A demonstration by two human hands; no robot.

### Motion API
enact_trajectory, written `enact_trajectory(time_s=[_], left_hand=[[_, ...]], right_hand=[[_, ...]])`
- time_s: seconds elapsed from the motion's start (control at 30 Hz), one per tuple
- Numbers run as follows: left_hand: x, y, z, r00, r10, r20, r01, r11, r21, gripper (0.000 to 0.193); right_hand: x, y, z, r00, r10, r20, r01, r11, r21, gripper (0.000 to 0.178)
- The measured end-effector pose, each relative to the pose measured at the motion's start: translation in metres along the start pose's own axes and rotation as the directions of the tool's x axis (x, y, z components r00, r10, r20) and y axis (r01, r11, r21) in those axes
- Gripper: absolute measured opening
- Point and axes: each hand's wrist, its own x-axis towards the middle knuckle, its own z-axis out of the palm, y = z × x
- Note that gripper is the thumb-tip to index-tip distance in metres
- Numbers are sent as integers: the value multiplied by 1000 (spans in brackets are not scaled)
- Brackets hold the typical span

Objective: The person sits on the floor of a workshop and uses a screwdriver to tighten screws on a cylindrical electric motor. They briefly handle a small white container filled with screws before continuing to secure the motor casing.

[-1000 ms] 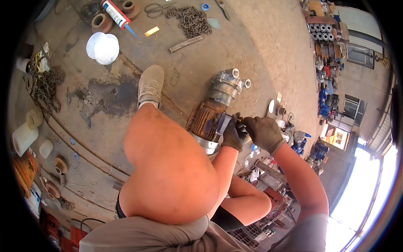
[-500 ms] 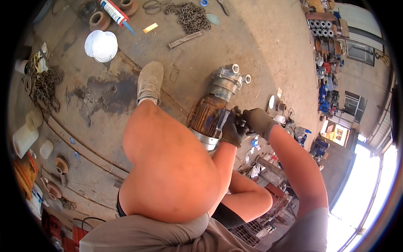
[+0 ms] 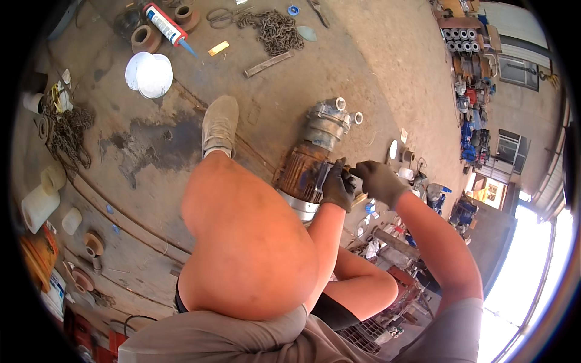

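Note:
A rusty electric motor with a grey metal pump head (image 3: 302,166) lies on the floor in front of me, two round ports at its far end. My left hand (image 3: 339,187), in a dark glove, is at the right side of the motor by its dark terminal box (image 3: 322,175). Its fingers are curled together; what they grip is too small to name. Just right of it is my right hand (image 3: 381,183), also gloved, with thumb and fingers pinched toward the left hand. Anything in that pinch cannot be made out.
Beyond my shoe (image 3: 219,124) lie white lids (image 3: 154,75), a sealant tube (image 3: 164,24), a rusty chain (image 3: 278,33) and a flat metal bar (image 3: 268,65). Another chain (image 3: 71,133) is at the left. Machine parts line the wall (image 3: 469,115) at right.
My right hand has drawn slightly away from the left, and a small gap shows between them. The left hand stays beside the motor. The whole view has shifted a little.

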Motion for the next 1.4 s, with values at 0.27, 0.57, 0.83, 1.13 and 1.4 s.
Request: enact_trajectory(time_s=[0.27, 0.57, 0.83, 1.13, 1.4], left_hand=[[-5, 5, -1, 996, 34, -79, -30, 998, 48, 18], [-7, -5, 0, 1000, 5, 17, -8, 986, 168, 17], [20, 10, -2, 997, 58, -52, -41, 957, 287, 16], [19, 37, -4, 993, 116, 38, -119, 847, 518, 29], [-9, 24, -20, 721, 134, 680, -576, -429, 696, 39]], right_hand=[[2, -11, -9, 986, 9, 169, -14, 999, 29, 34], [7, 12, 10, 1000, 4, -10, -7, 959, -282, 32], [6, -38, -14, 993, 110, 33, -88, 918, -386, 34], [2, -59, -15, 994, -106, 25, 106, 880, -463, 37], [24, -17, 44, 949, 260, -176, -261, 965, 21, 23]])
